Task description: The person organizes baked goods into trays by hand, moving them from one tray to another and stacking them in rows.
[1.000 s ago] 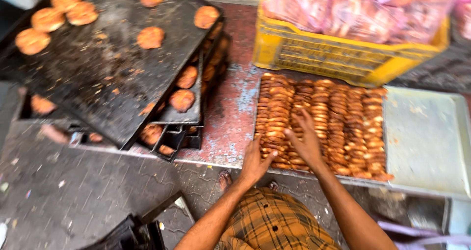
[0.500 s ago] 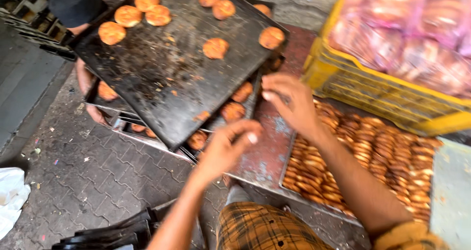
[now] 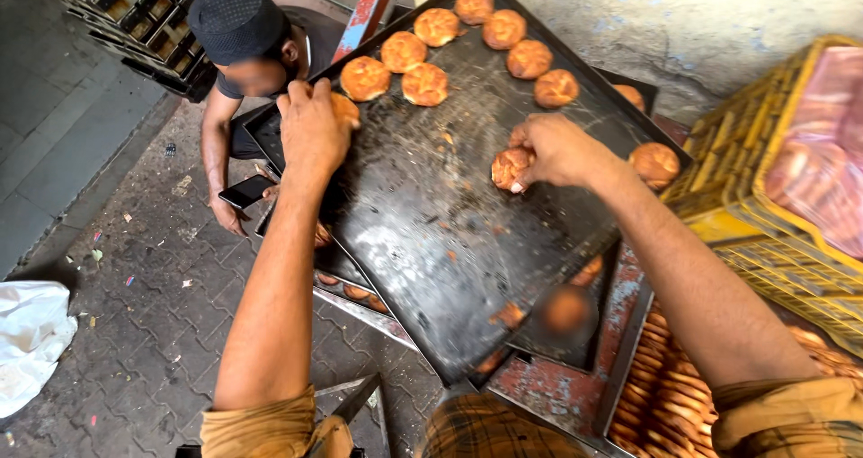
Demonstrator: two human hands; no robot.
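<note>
A large black baking tray (image 3: pixel 431 233) lies tilted on a stack of other trays, with several round golden buns (image 3: pixel 422 83) at its far end. My left hand (image 3: pixel 313 127) is closed over a bun (image 3: pixel 345 107) at the tray's left edge. My right hand (image 3: pixel 556 148) grips another bun (image 3: pixel 507 167) near the tray's middle. One more bun (image 3: pixel 654 162) sits at the right edge, just past my right wrist.
A person in a dark cap (image 3: pixel 235 19) crouches at the far left, holding a phone (image 3: pixel 245 190). A yellow crate (image 3: pixel 764 152) with pink wrapped packs stands at right. A tray of stacked baked rings (image 3: pixel 665 395) lies lower right. A white bag (image 3: pixel 31 337) sits on the paving.
Both my hands have moved up from the stacked rings to the black tray and closed on buns. The view has swung left, bringing the crouching person into sight.
</note>
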